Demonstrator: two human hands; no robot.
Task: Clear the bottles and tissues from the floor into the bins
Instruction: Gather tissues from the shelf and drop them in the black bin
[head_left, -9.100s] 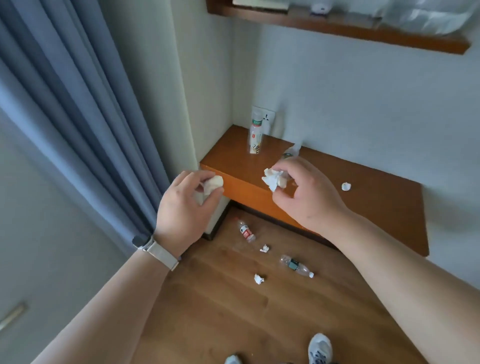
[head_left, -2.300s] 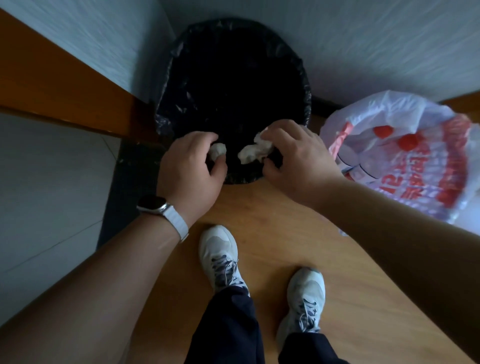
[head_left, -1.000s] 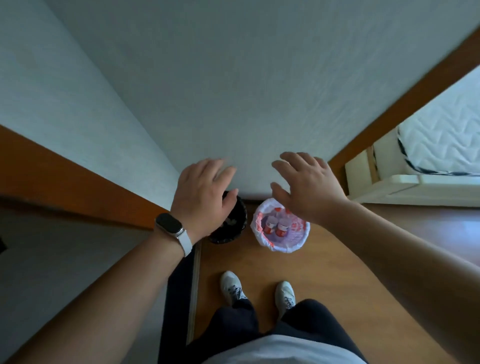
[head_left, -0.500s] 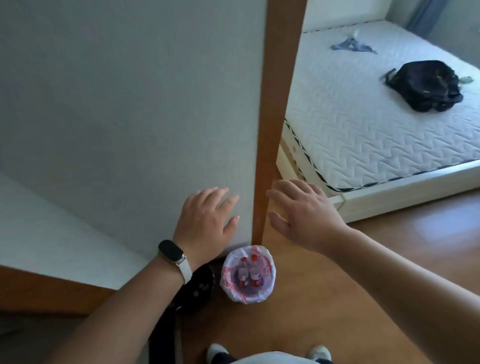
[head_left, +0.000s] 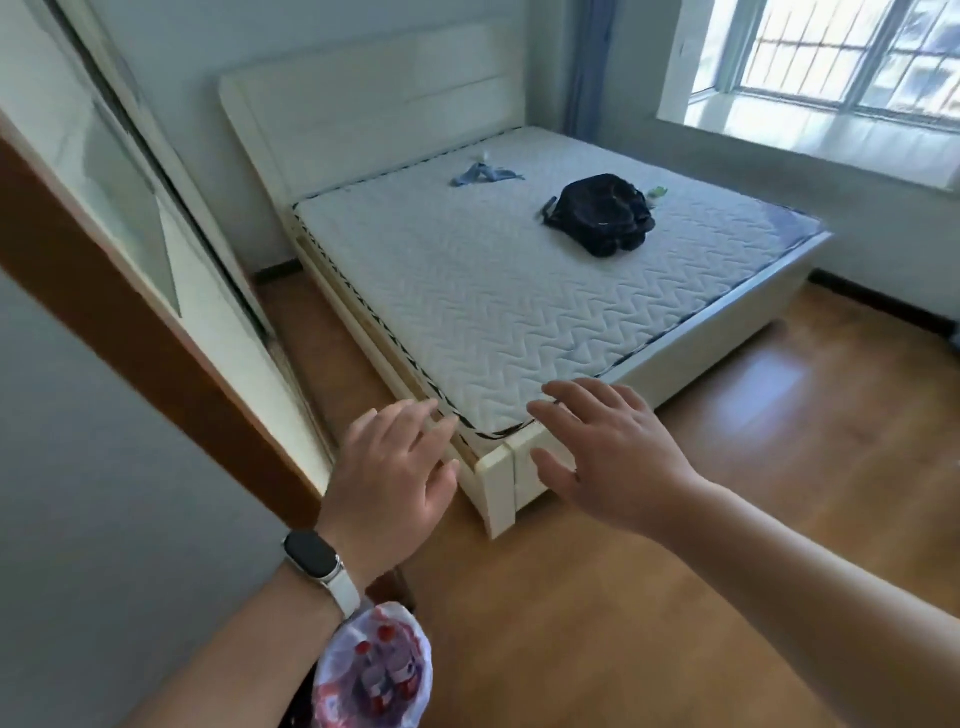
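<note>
Bare forearms; white-strapped black smartwatch (head_left: 318, 564)

The bed (head_left: 519, 312) blocks straight ahead; right of it wooden floor (head_left: 779, 493) stretches wide, left of it a narrow strip skirts the wardrobe (head_left: 104, 171).

A bin lined with a white, red-printed bag (head_left: 423, 680) stands on the wooden floor (head_left: 571, 649). Red-capped bottles (head_left: 385, 635) sit inside it, caps up.
</note>
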